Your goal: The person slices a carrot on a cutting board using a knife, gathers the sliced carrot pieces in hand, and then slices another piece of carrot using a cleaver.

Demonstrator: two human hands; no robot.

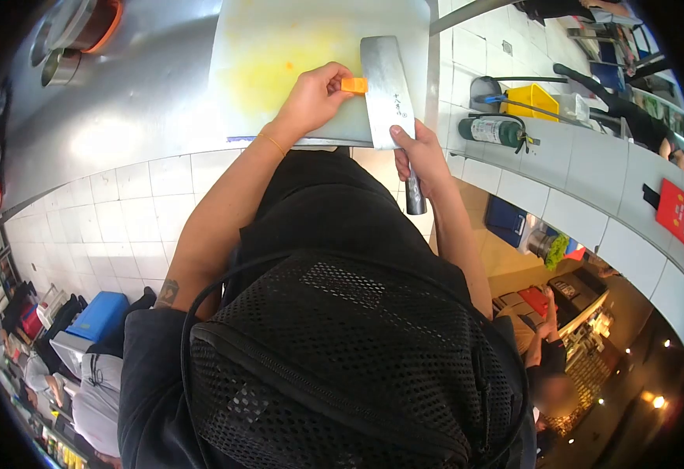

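A small orange block (354, 85), its kind not clear, is pinched in the fingertips of my left hand (311, 100). My right hand (423, 160) grips a cleaver (387, 86) by its dark handle, with the thumb pressed on the lower blade. The broad blade points away from me, and its left side meets the right end of the orange block; whether it cuts into the block I cannot tell. Both are over a white cutting board (240, 55) with yellow stains and an orange speck.
A steel counter (146, 86) extends left of the board, with metal pots (62, 67) at its far corner. On the right are a green cylinder (490, 131) lying on its side in view and a yellow bin (533, 102). Several people are around the edges.
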